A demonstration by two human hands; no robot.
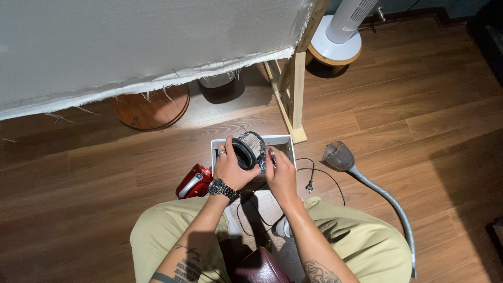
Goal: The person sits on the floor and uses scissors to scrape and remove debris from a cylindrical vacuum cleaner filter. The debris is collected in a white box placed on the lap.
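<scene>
Nearest the camera is a dark maroon seat edge point(260, 267) between the person's knees in khaki trousers point(173, 230), cut off by the lower border. To the left, a red vacuum body point(194, 181) lies on the wooden floor point(419, 105), partly hidden behind the left forearm. The left hand point(230, 169), with a wristwatch point(221, 187) and a ring, has its fingers wrapped around the black rim of a cylindrical pleated filter point(250, 148), held over a white open box point(277, 140) on the floor. The right hand point(281, 172) pinches a thin, small tool whose kind is too small to tell, its tip at the filter's side.

The filter looks light, with a stiff rim but delicate pleats likely to crush or shed dust; the rim seems the safest place to grip. A black cord with a plug point(309, 186) trails right, then a smoky clear nozzle on a grey hose point(387, 202).

The box's contents are hidden by the hands. A pale cloth point(131, 47) covers the counter above.
</scene>
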